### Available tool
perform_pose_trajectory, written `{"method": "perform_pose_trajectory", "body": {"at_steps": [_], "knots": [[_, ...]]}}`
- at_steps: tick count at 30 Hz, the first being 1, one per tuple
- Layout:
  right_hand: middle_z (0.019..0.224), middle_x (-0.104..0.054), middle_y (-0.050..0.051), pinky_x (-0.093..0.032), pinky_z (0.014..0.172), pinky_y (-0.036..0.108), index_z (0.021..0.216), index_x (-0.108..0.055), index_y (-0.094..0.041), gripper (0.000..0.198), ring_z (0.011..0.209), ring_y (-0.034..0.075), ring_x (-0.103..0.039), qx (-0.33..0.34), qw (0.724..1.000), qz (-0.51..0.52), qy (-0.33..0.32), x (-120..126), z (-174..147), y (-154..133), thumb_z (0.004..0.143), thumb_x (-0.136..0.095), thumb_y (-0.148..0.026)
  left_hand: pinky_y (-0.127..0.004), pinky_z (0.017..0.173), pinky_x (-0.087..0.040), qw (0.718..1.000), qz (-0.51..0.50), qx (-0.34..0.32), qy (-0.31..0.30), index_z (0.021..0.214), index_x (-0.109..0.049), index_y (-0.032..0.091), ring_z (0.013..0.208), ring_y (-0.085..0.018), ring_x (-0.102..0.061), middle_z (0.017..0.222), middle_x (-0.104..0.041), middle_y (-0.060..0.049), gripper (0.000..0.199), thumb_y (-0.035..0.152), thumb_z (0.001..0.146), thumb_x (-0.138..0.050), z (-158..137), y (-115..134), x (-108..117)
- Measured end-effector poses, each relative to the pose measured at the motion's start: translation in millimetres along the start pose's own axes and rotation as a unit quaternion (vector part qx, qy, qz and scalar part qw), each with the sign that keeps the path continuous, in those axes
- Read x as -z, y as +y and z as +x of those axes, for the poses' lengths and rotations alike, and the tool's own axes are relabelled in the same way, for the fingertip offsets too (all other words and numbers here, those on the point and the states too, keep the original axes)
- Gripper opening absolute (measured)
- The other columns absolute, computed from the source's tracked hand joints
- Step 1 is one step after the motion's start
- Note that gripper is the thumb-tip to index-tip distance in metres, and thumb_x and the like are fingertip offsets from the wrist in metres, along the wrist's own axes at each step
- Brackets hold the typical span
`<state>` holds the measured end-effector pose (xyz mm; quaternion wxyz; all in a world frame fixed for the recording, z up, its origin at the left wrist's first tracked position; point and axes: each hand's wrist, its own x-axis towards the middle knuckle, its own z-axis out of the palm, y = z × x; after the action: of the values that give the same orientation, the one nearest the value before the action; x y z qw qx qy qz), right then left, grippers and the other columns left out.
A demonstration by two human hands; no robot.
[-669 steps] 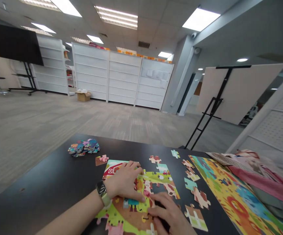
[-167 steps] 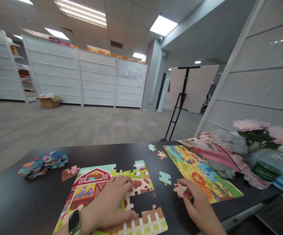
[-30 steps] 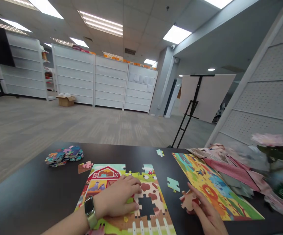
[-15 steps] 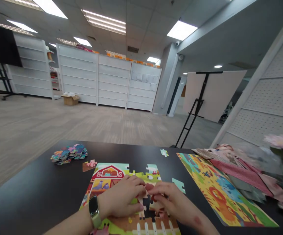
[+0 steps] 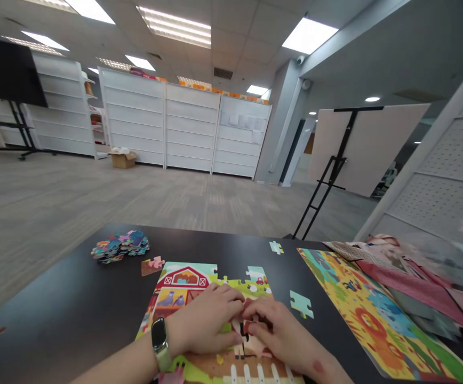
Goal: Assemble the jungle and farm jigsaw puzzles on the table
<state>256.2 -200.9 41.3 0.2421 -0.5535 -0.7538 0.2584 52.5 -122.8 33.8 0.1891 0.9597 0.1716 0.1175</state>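
Observation:
A partly assembled farm jigsaw puzzle (image 5: 175, 290), with a red barn, sheep and a white fence, lies on the dark table before me. Across its middle rests my left hand (image 5: 211, 320), fingers laid out on the pieces, a watch (image 5: 160, 336) on the wrist. My right hand (image 5: 277, 330) is curled beside it, thumb and fingers pinched on a puzzle piece at the picture's right half; the hand hides most of that piece. Only a narrow dark gap shows between the hands. Another opening shows along the puzzle's top edge.
Loose puzzle pieces lie around: a pale green one (image 5: 301, 304) at right, a small one (image 5: 276, 247) behind, a brown-and-pink one (image 5: 152, 265) at left. A piece pile (image 5: 120, 248) stands back left. At right are a colourful animal picture (image 5: 369, 320) and pink cloth (image 5: 399, 280).
The dark gap between my hands has shrunk as the piece under my right hand moved into it. My left hand stays on the puzzle. The whole view has shifted slightly.

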Motion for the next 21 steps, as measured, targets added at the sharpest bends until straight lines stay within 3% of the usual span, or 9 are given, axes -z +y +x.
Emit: {"method": "perform_pose_trajectory", "body": {"at_steps": [4, 13, 17, 21], "knots": [[0.099, -0.066, 0.001, -0.046, 0.087, 0.030, 0.085, -0.065, -0.022, 0.016, 0.100, 0.019, -0.059, 0.027, 0.999, -0.041, 0.024, -1, -2, 2, 0.082, -0.060, -0.007, -0.042, 0.102, -0.041, 1.000, -0.002, 0.010, 0.005, 0.107, -0.061, 0.025, 0.114, -0.029, -0.057, 0.121, -0.063, -0.005, 0.024, 0.041, 0.089, -0.065, 0, 1, -3], [0.086, -0.063, -0.002, -0.043, 0.078, 0.027, 0.071, -0.060, -0.020, 0.019, 0.087, 0.017, -0.058, -0.012, 0.994, -0.074, 0.075, -15, -3, 12, 0.075, -0.075, -0.011, -0.036, 0.098, -0.042, 1.000, -0.010, 0.009, 0.020, 0.092, -0.058, 0.022, 0.107, -0.024, -0.058, 0.109, -0.063, -0.001, 0.020, 0.032, 0.083, -0.073, 1, 2, -5], [0.089, -0.066, 0.001, -0.045, 0.080, 0.029, 0.080, -0.063, -0.021, 0.015, 0.088, 0.019, -0.060, 0.001, 0.994, -0.060, 0.095, -8, -5, 20, 0.094, -0.057, -0.023, -0.038, 0.099, -0.042, 1.000, -0.002, 0.001, 0.016, 0.099, -0.059, 0.024, 0.110, -0.025, -0.057, 0.115, -0.062, -0.002, 0.021, 0.028, 0.083, -0.072, 1, 3, -4], [0.095, -0.070, 0.004, -0.051, 0.081, 0.032, 0.101, -0.065, -0.022, 0.036, 0.090, 0.021, -0.065, -0.057, 0.977, -0.019, 0.202, 24, -19, 49, 0.104, -0.033, -0.038, -0.043, 0.108, -0.037, 0.999, 0.004, -0.048, 0.020, 0.108, -0.061, 0.030, 0.128, -0.029, -0.047, 0.138, -0.053, -0.001, 0.025, 0.025, 0.085, -0.070, 0, 3, -3]]}}
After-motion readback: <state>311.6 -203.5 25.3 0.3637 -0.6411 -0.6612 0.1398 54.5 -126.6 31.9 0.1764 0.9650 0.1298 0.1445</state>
